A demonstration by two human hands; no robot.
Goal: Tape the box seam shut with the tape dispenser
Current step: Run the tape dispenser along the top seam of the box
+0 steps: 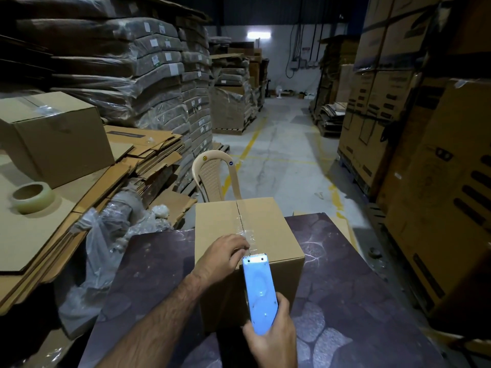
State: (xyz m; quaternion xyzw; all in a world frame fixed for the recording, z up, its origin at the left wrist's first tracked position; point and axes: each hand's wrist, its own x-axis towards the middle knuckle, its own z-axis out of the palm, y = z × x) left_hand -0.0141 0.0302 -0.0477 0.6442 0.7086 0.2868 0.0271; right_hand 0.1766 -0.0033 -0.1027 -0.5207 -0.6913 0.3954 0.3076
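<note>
The right hand is wrapping closed fingers round the light, rigid tape dispenser by its lower body, while the left hand is pressing flat, uncurled fingertips onto thin, clingy tape just beyond them on the stiff box seam.

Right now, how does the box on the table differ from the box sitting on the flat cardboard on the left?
The box on the table is near, with a hand pressing its tape; the left box is farther off and untouched. The near box rests on a dark table; the left box sits on flattened cardboard. The near box's seam runs straight away from the camera; the left box's seam runs askew. Both are plain brown, closed, with clear tape on top.
</note>
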